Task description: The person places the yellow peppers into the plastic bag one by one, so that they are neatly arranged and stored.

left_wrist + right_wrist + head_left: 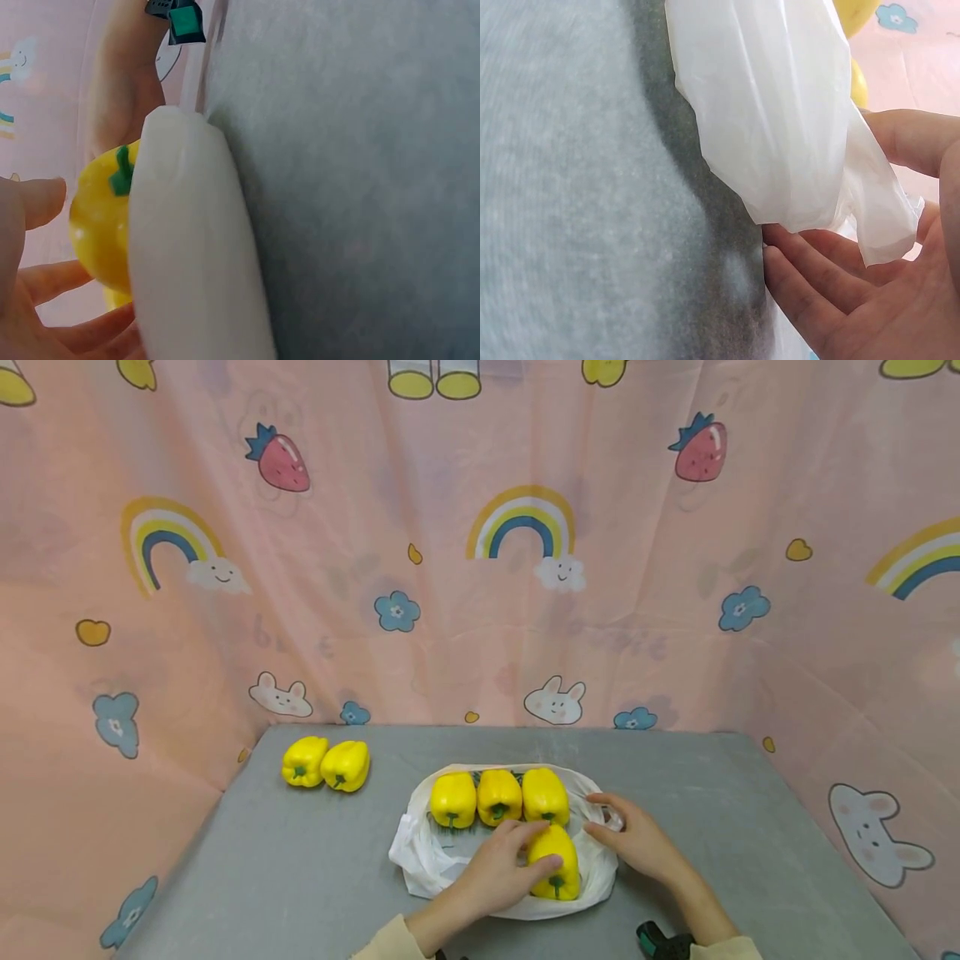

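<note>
A white plastic bag (431, 881) lies with its mouth spread wide. Inside it, three yellow bell peppers, the middle one (498, 795) among them, form a back row. In front of them at the right is another yellow bell pepper (558, 860). My left hand (495, 868) reaches over the bag's front edge around this front pepper; in the left wrist view the thumb (45, 202) stands apart from it, and its fingertips are partly hidden. My right hand (637, 839) is at the bag's right rim, its fingers loosely spread about the plastic (780, 135).
Two more yellow bell peppers, the right one (347, 766) touching the left one (303, 762), lie at the back left of the grey table (300, 860). A pink patterned curtain (465, 643) hangs behind and along the sides. A dark wrist device (663, 941) shows by the right forearm.
</note>
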Demonstrator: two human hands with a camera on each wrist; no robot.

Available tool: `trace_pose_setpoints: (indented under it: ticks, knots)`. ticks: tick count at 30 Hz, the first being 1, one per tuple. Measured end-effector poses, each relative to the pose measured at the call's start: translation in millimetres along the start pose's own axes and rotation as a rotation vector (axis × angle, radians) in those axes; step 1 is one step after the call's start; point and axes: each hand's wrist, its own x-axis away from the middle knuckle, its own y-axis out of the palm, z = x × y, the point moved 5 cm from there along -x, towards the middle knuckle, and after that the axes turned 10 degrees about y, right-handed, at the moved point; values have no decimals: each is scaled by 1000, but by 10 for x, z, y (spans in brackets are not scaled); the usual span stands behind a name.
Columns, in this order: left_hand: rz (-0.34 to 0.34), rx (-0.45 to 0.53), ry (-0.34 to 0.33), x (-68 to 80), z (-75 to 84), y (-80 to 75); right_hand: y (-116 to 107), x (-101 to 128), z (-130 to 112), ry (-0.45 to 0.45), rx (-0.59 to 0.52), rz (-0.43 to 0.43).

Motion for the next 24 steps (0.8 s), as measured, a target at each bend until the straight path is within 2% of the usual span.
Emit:
trace_pose_setpoints:
  ticks: [5,9,17,24]
  knots:
    - [-31,10,-28,19,0,-93,4,-6,6,-7,-12,-6]
    - [-18,16,-27,40,19,-194,9,-2,0,-5,-14,-12]
    - [40,51,51,65,82,-409,6,10,-12,5,4,-12]
    - [109,29,107,131,96,-610,6,10,-23,3,1,-13]
